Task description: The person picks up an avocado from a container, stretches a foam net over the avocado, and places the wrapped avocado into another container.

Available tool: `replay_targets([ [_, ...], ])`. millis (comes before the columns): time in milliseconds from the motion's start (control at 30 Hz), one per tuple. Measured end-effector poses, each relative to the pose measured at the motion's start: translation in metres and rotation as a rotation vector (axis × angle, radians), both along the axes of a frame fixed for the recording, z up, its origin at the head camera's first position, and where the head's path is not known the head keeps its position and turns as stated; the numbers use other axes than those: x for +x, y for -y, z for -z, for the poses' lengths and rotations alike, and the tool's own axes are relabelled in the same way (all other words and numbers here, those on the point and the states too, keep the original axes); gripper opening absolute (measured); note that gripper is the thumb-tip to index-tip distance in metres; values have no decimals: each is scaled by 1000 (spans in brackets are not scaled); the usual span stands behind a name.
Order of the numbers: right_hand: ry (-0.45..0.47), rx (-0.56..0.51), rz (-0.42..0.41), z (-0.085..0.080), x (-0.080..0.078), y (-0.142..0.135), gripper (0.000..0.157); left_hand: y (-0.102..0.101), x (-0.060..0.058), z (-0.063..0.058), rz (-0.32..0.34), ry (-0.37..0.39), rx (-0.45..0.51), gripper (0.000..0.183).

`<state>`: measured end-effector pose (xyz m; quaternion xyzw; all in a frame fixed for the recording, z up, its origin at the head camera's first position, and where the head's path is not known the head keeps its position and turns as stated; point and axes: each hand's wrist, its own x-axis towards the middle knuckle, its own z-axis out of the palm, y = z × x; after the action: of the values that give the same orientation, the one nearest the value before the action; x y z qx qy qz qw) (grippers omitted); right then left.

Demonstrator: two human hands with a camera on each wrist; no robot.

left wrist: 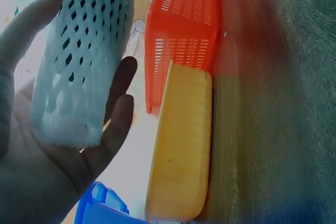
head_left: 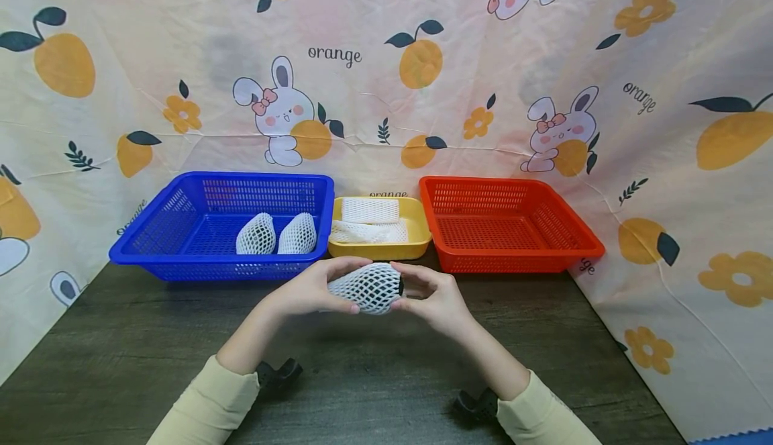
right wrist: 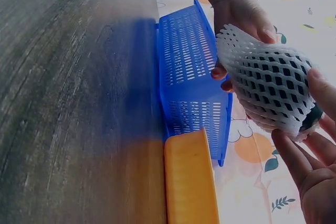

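A white foam net sleeve (head_left: 370, 288) is held level above the table, with a dark, rounded item inside it. The item's dark end (right wrist: 313, 117) peeks out of the sleeve's wide mouth; its kind cannot be told. My left hand (head_left: 319, 289) grips the narrow, empty end, thumb (left wrist: 39, 17) along the net and fingers behind. At the wide end my right hand (head_left: 439, 299) pinches the sleeved item between thumb and fingers. Two similar sleeved items (head_left: 256, 235) stand in the blue basket (head_left: 220, 269) at the left.
Between the blue basket and a red basket (head_left: 519, 262) sits a small yellow basket (head_left: 379, 252) holding flat white foam nets (head_left: 370, 211). All three stand along the back of the dark wooden table (head_left: 374, 378), before a printed cloth (head_left: 362, 109).
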<state>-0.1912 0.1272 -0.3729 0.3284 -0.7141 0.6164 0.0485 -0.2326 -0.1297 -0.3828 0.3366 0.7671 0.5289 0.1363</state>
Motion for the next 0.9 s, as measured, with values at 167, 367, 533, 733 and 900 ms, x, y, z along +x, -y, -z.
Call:
replay_targets([
  [167, -22, -21, 34, 0, -1, -1, 50, -1, 1, -1, -30, -3, 47, 68],
  [367, -59, -89, 49, 10, -7, -4, 44, -2, 2, -2, -98, -48, 87, 69],
  [533, -84, -112, 95, 22, -17, -9, 39, -2, 2, -4, -72, -33, 107, 68],
  [733, -98, -139, 127, 21, -17, -10, 35, 1, 2, -3, -42, -15, 164, 70],
  [900, -98, -178, 156, 20, -15, -11, 31, -1, 2, -3, -55, -6, 273, 71],
])
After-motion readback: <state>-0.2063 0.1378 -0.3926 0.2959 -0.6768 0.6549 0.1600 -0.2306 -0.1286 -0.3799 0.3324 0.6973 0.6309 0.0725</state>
